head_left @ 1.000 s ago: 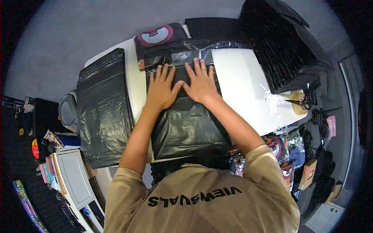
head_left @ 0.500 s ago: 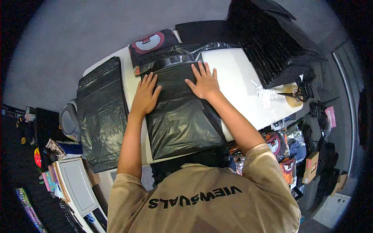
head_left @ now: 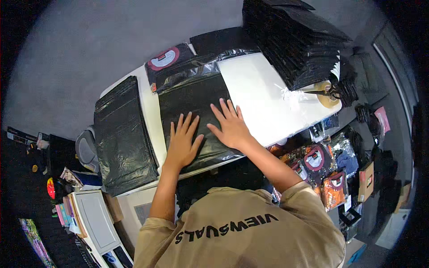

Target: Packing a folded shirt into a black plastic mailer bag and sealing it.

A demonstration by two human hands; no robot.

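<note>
Head view: left hand [head_left: 182, 144] and right hand [head_left: 231, 126] press flat, fingers spread, gripping nothing, on the glossy black plastic mailer bag [head_left: 196, 100]; uneven pressure could slide it off the white table [head_left: 254, 85].

A glossy black plastic bag [head_left: 196, 100] lies flat on the white table, its flap end far.

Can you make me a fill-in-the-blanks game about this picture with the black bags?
1. Both hands, left hand and right hand, lie flat on a ____ bag.
2. The table top is ____.
3. The pile of bags left of the hands is ____ than the tall stack.
4. The scissors lie at the table's ____ end.

Missing words: black; white; lower; right
</note>
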